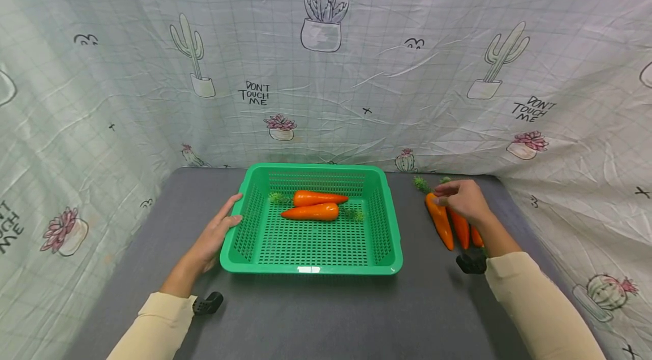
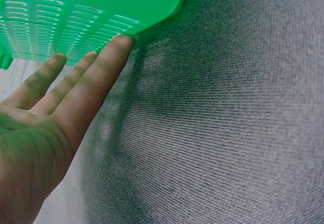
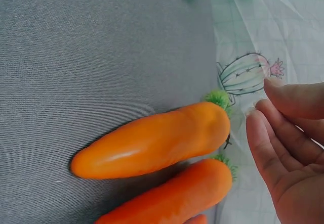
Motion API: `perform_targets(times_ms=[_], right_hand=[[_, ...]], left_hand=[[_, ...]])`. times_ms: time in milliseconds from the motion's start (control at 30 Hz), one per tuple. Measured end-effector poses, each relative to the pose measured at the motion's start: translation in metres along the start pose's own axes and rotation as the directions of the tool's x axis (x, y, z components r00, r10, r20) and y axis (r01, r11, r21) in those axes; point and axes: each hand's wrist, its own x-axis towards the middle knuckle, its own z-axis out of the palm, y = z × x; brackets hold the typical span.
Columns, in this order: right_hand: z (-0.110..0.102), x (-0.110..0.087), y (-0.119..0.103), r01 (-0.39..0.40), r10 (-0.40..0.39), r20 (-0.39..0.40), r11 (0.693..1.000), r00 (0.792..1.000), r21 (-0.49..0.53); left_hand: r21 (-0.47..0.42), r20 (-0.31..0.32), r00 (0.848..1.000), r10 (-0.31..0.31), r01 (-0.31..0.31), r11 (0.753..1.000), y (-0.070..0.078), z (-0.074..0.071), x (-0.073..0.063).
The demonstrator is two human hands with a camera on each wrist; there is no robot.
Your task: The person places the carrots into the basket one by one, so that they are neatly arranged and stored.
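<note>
A green plastic basket [image 1: 311, 270] stands on the grey table, and two orange carrots [image 1: 321, 198] with green tufts lie in it, their tips facing opposite ways. My left hand [image 1: 213, 238] is at the basket's left side; in the left wrist view its straight fingers [image 2: 93, 80] touch or nearly touch the slotted wall. My right hand [image 1: 466, 200] hovers over three more carrots [image 1: 439, 221] to the right of the basket. Its thumb and fingertips are slightly apart with nothing between them, close to the carrots' tufted ends in the right wrist view. The hand partly hides the carrots.
A pale curtain [image 1: 326, 105] printed with cacti hangs behind the table [image 1: 326, 315] and along both sides. The basket is near the table's back edge. A black strap device [image 1: 207, 303] is on my left wrist, another [image 1: 471, 264] on my right.
</note>
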Motion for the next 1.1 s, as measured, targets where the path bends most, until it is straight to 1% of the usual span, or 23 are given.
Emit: perform_targets(times_ms=[200,333,467,633,867,1100], right_hand=[[0.002,-0.005,0.006,-0.041,0.041,-0.015,0.999,0.999,0.013],[0.005,-0.009,0.011,-0.081,0.081,-0.043,0.997,0.996,0.014],[0.01,-0.011,0.016,-0.103,0.104,-0.077,0.995,0.992,0.01],[0.015,-0.014,0.024,-0.108,0.108,-0.114,0.994,0.988,0.006],[0.021,-0.018,0.03,-0.149,0.139,-0.176,0.988,0.975,-0.043],[0.027,-0.02,0.03,-0.127,0.107,-0.215,0.989,0.971,-0.081]], left_hand=[[0.014,-0.007,1.0,-0.004,0.004,1.0,0.001,-0.001,-0.001],[0.022,-0.011,1.0,-0.004,0.004,1.0,0.002,-0.001,-0.002],[0.021,-0.014,1.0,-0.003,0.003,1.0,0.002,-0.001,-0.003],[0.008,-0.007,1.0,0.001,-0.001,1.0,0.001,-0.002,-0.003],[0.019,-0.014,1.0,-0.008,0.008,1.0,0.0,0.0,-0.002],[0.015,-0.014,1.0,-0.005,0.005,1.0,0.001,0.002,-0.002]])
